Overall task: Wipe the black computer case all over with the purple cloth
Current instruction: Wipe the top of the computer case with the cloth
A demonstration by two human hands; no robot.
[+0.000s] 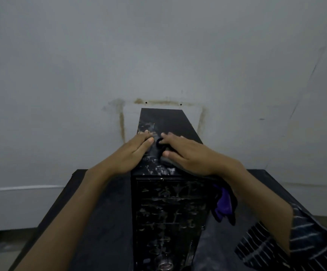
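Observation:
The black computer case (170, 122) stands upright on a black table, its dusty top running away from me toward the wall. My left hand (135, 149) lies flat on the top's left side with straight fingers. My right hand (186, 153) rests flat on the right side, palm down. A dark fold shows between its index finger and thumb. The purple cloth (224, 202) hangs below my right wrist along the case's right side; its upper part is hidden under my hand and forearm. The case's near face (168, 212) is streaked with dust.
The black table (104, 212) carries the case and reaches to a pale wall (158, 55) with brown stain marks just behind the case. A striped dark sleeve (305, 241) covers my right upper arm. Grey floor shows at the lower left.

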